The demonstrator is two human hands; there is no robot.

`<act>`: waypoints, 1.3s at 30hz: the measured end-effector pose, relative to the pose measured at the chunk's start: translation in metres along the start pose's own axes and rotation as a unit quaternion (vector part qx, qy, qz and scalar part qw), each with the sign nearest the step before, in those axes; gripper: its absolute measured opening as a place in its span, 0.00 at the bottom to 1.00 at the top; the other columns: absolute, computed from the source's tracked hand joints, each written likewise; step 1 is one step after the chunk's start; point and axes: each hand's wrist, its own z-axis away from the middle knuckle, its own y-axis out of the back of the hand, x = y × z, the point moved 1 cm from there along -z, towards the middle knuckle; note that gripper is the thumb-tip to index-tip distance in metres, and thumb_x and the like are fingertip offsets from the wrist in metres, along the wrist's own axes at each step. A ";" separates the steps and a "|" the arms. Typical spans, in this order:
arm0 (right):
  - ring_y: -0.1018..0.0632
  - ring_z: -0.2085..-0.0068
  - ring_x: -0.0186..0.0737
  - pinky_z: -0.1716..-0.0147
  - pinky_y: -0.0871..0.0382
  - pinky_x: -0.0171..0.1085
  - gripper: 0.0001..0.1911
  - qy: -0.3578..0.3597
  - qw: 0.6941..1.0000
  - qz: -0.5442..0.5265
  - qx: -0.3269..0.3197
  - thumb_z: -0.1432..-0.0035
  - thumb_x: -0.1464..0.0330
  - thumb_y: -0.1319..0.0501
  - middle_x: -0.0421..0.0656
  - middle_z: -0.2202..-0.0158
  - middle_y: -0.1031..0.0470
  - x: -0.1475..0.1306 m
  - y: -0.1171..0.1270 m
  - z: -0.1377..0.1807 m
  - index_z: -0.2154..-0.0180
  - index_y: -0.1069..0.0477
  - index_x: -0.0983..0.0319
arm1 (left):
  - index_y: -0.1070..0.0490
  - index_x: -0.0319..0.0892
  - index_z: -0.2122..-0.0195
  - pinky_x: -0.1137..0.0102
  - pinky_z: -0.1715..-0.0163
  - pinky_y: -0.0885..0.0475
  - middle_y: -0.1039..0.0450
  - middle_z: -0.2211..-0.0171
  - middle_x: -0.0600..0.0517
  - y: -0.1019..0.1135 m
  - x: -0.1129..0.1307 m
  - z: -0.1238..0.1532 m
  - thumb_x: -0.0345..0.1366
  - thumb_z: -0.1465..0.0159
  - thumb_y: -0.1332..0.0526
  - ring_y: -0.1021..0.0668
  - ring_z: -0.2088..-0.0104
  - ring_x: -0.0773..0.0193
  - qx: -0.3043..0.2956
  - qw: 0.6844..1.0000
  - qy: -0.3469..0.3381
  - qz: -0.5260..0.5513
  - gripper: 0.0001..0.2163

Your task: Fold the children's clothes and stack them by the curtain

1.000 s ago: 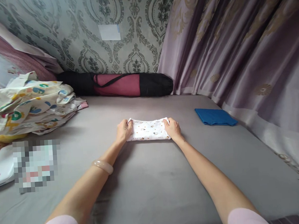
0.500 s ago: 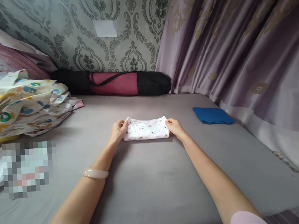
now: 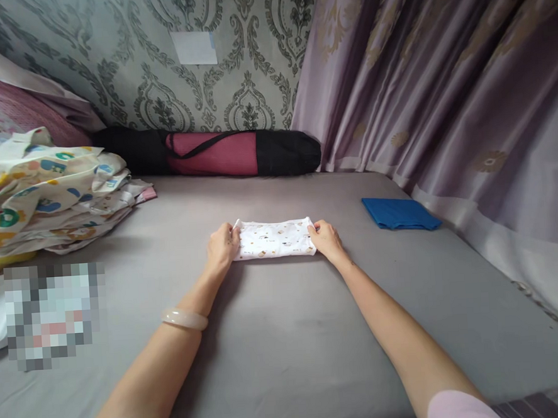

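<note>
A folded white cloth point(image 3: 276, 239) with small brown and dark prints, perhaps a child's garment, is at the middle of the grey bed sheet point(image 3: 277, 335). My left hand point(image 3: 223, 244) grips its left end, fingers closed on the edge. At the opposite end, my right hand point(image 3: 326, 239) pinches the cloth near its upper right corner. The fabric lies as a long rectangle between both hands, its top edge fairly straight. Fingers under or behind the cloth are partly hidden. A pale bangle point(image 3: 185, 319) circles my left wrist.
Right of the cloth lies a folded blue cloth point(image 3: 401, 213). Printed clothes point(image 3: 55, 191) are heaped at left, above a blurred-out item point(image 3: 54, 317). A black and red long bag point(image 3: 209, 154) rests along the wall. Purple curtains point(image 3: 423, 86) hang at right.
The cloth's top edge, sagging before, is now straighter, and the cloth looks flatter. Both hands still hold its ends; my left hand has turned slightly. The view has shifted a little.
</note>
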 end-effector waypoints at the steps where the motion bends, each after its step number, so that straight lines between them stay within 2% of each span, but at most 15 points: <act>1: 0.22 0.58 0.44 0.64 0.34 0.35 0.16 -0.009 1.000 0.006 0.000 0.37 0.59 0.45 0.48 0.60 0.20 0.000 0.000 0.000 0.55 0.25 0.59 | 0.27 0.43 0.60 0.68 0.67 0.34 0.21 0.63 0.42 0.001 0.001 0.001 0.43 0.33 0.47 0.21 0.61 0.52 -0.003 1.000 0.005 -0.008 0.13; 8: 0.21 0.64 0.42 0.69 0.35 0.34 0.17 -0.044 0.998 0.020 -0.040 0.38 0.56 0.45 0.47 0.65 0.20 0.005 0.008 0.000 0.62 0.23 0.60 | 0.27 0.42 0.60 0.64 0.66 0.33 0.22 0.60 0.40 0.008 0.000 0.003 0.45 0.34 0.47 0.22 0.58 0.48 -0.015 0.999 0.044 -0.011 0.14; 10: 0.20 0.63 0.43 0.68 0.35 0.35 0.16 -0.041 0.998 0.033 -0.034 0.38 0.58 0.45 0.48 0.64 0.20 0.006 0.014 0.002 0.62 0.23 0.59 | 0.28 0.42 0.58 0.64 0.64 0.32 0.23 0.59 0.40 0.012 -0.002 0.003 0.44 0.34 0.47 0.22 0.57 0.49 0.004 0.999 0.047 -0.014 0.14; 12: 0.21 0.60 0.45 0.66 0.34 0.36 0.16 -0.031 0.998 0.050 0.007 0.35 0.60 0.48 0.49 0.61 0.20 0.003 0.020 0.007 0.59 0.23 0.59 | 0.29 0.40 0.56 0.64 0.61 0.31 0.24 0.57 0.40 0.017 -0.002 0.005 0.42 0.33 0.48 0.23 0.56 0.50 0.050 0.998 0.035 -0.022 0.14; 14: 0.21 0.57 0.46 0.62 0.34 0.38 0.18 0.013 0.996 0.060 0.061 0.33 0.63 0.51 0.50 0.57 0.21 -0.006 0.023 0.014 0.54 0.25 0.59 | 0.29 0.41 0.56 0.64 0.58 0.31 0.25 0.56 0.41 0.021 0.004 0.010 0.40 0.31 0.51 0.24 0.55 0.52 0.093 0.995 -0.025 -0.025 0.14; 16: 0.22 0.53 0.46 0.56 0.33 0.39 0.19 0.113 0.989 0.058 0.077 0.32 0.67 0.54 0.50 0.53 0.22 -0.022 0.020 0.022 0.51 0.26 0.60 | 0.29 0.43 0.58 0.65 0.56 0.31 0.25 0.57 0.43 0.020 0.016 0.018 0.39 0.31 0.53 0.24 0.54 0.54 0.087 0.988 -0.130 -0.019 0.14; 19: 0.28 0.44 0.45 0.43 0.39 0.40 0.20 0.301 0.951 0.060 0.025 0.33 0.71 0.54 0.49 0.46 0.25 -0.051 0.002 0.034 0.49 0.27 0.61 | 0.30 0.43 0.55 0.64 0.50 0.31 0.26 0.54 0.44 0.007 0.037 0.030 0.34 0.31 0.53 0.25 0.51 0.56 0.013 0.958 -0.288 0.001 0.13; 20: 0.31 0.41 0.45 0.40 0.43 0.41 0.20 0.341 0.938 0.064 0.010 0.33 0.72 0.53 0.49 0.44 0.27 -0.059 -0.005 0.038 0.47 0.28 0.63 | 0.31 0.42 0.53 0.63 0.47 0.32 0.26 0.52 0.43 0.000 0.042 0.032 0.32 0.32 0.54 0.26 0.49 0.56 -0.005 0.947 -0.322 0.004 0.14; 22: 0.35 0.36 0.45 0.36 0.49 0.43 0.22 0.371 0.925 0.076 -0.009 0.33 0.73 0.55 0.51 0.40 0.31 -0.070 -0.020 0.043 0.43 0.32 0.66 | 0.32 0.40 0.50 0.59 0.42 0.36 0.28 0.49 0.41 -0.012 0.047 0.035 0.30 0.32 0.55 0.29 0.43 0.54 -0.022 0.937 -0.348 -0.002 0.15; 25: 0.38 0.34 0.46 0.34 0.51 0.44 0.25 0.364 0.927 0.087 -0.033 0.33 0.73 0.57 0.53 0.37 0.36 -0.076 -0.034 0.048 0.39 0.36 0.70 | 0.34 0.38 0.45 0.54 0.38 0.41 0.32 0.42 0.40 -0.024 0.043 0.033 0.32 0.31 0.55 0.34 0.38 0.51 -0.035 0.947 -0.316 -0.041 0.18; 29: 0.38 0.34 0.45 0.34 0.51 0.44 0.25 0.359 0.929 0.074 -0.057 0.32 0.72 0.57 0.54 0.35 0.38 -0.071 -0.039 0.049 0.38 0.39 0.71 | 0.38 0.35 0.39 0.53 0.35 0.46 0.39 0.36 0.39 -0.027 0.034 0.031 0.39 0.29 0.57 0.39 0.34 0.51 -0.064 0.957 -0.266 -0.092 0.22; 33: 0.40 0.33 0.45 0.34 0.52 0.46 0.26 0.349 0.932 0.066 -0.068 0.31 0.69 0.57 0.52 0.34 0.40 -0.063 -0.039 0.046 0.36 0.41 0.69 | 0.40 0.38 0.36 0.51 0.35 0.47 0.41 0.34 0.40 -0.027 0.032 0.031 0.44 0.30 0.56 0.40 0.33 0.49 -0.066 0.966 -0.226 -0.103 0.25; 39: 0.46 0.31 0.48 0.33 0.58 0.48 0.30 0.307 0.945 0.098 -0.063 0.30 0.61 0.59 0.53 0.32 0.46 -0.057 -0.040 0.046 0.34 0.45 0.71 | 0.44 0.33 0.34 0.53 0.35 0.49 0.46 0.33 0.37 -0.026 0.027 0.029 0.53 0.32 0.56 0.47 0.32 0.44 -0.076 0.977 -0.164 -0.115 0.34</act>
